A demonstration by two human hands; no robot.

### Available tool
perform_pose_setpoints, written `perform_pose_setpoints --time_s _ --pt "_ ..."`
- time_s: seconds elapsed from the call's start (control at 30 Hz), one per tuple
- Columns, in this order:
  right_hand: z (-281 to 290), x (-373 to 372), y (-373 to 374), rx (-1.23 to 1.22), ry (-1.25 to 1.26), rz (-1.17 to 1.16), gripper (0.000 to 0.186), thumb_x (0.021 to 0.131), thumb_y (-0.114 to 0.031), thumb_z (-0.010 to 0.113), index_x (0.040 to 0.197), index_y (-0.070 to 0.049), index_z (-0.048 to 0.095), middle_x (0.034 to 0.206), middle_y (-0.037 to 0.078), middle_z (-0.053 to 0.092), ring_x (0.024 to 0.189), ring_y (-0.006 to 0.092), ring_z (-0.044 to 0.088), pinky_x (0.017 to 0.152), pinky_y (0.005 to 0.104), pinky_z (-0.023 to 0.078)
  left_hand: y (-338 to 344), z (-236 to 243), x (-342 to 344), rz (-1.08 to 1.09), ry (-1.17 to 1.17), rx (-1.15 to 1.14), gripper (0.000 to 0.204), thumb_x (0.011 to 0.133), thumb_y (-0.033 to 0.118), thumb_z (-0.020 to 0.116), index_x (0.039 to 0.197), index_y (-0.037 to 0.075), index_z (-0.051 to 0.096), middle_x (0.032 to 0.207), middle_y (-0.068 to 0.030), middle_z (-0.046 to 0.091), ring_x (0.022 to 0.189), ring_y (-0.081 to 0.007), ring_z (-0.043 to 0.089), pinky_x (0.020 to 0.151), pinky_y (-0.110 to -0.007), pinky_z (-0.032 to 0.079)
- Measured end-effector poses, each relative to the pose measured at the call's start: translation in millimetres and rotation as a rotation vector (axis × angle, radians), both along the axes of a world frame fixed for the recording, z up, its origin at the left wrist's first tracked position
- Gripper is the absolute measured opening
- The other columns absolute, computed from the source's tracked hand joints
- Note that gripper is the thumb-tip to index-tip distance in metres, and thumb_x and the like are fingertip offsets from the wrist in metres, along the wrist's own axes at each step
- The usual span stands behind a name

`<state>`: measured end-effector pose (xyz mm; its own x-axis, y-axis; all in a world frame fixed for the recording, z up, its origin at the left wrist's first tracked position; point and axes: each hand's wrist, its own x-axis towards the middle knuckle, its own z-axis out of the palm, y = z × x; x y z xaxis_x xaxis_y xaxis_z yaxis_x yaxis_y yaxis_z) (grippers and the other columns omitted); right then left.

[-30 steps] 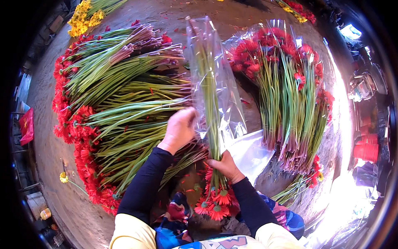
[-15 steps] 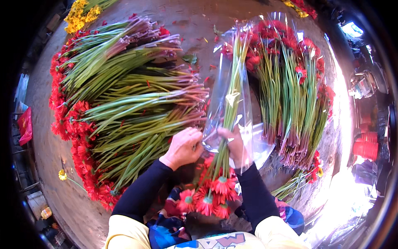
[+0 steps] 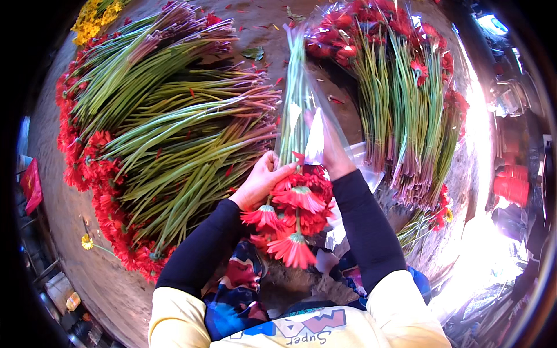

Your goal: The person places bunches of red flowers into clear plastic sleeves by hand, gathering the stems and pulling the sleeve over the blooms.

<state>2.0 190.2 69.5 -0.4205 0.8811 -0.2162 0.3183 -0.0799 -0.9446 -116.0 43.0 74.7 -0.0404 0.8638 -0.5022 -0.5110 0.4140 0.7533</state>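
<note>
In front of me a bunch of red gerberas (image 3: pixel 297 200) lies with its heads toward me and its green stems pointing away, inside a clear plastic sleeve (image 3: pixel 325 101). My left hand (image 3: pixel 262 181) is closed at the sleeve's near end, its thumb across the stems just above the flower heads. Against the right side of the bunch is my right hand (image 3: pixel 332 145), seen through the plastic. Glare and the film hide its fingers, so its grip is unclear.
A large heap of red gerberas (image 3: pixel 174 127) spreads at left, stem ends toward the middle. Several wrapped red bunches (image 3: pixel 400 110) lie at right. Yellow flowers (image 3: pixel 96 20) sit far left, and a single yellow one (image 3: pixel 87 242) nearer. Red containers (image 3: pixel 512 188) stand at far right.
The gerbera bunch has moved away from me, its heads now closer to the sleeve's near end. My right hand has slid farther away along the stems; my left hand has moved slightly forward.
</note>
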Motion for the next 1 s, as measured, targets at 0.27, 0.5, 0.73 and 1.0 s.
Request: perform_pose_setpoints --time_s 0.27,0.5,0.73,1.0 --pt "58 65 -106 -0.224 0.221 -0.267 0.074 0.085 -0.028 0.067 0.138 0.007 0.029 0.138 0.021 0.038 0.127 0.0272 0.039 0.107 0.0356 0.03 -1 -15 2 0.157 -0.215 -0.173 0.02 0.083 0.015 0.065 0.091 0.006 0.049 0.081 -0.0013 0.057 0.07 -0.0084 0.056 0.061 -0.024 0.048" --pt "71 67 -173 -0.874 0.562 -0.266 0.055 0.084 -0.002 0.065 0.133 -0.005 0.039 0.12 0.009 0.056 0.106 0.0184 0.057 0.094 0.033 0.046 9 -2 18 0.194 -0.047 0.052 0.022 0.09 0.02 0.058 0.102 0.002 0.052 0.09 -0.003 0.058 0.078 -0.009 0.055 0.07 -0.025 0.047" --pt "72 73 -157 -1.084 0.818 -0.293 0.037 0.088 -0.009 0.055 0.124 -0.002 0.048 0.115 0.014 0.06 0.102 0.0279 0.062 0.089 0.0429 0.052 -11 20 -13 -0.201 0.758 -0.095 0.034 0.094 0.037 0.048 0.097 0.006 0.061 0.082 -0.0122 0.066 0.075 -0.0299 0.063 0.067 -0.04 0.049" --pt "85 68 -166 -0.697 0.82 -0.335 0.035 0.085 -0.007 0.06 0.119 -0.003 0.051 0.107 0.011 0.063 0.092 0.0239 0.064 0.079 0.0362 0.055 -78 102 26 -0.393 1.272 0.087 0.029 0.087 0.033 0.05 0.079 0.008 0.062 0.071 -0.0185 0.062 0.073 -0.0392 0.06 0.064 -0.048 0.047"
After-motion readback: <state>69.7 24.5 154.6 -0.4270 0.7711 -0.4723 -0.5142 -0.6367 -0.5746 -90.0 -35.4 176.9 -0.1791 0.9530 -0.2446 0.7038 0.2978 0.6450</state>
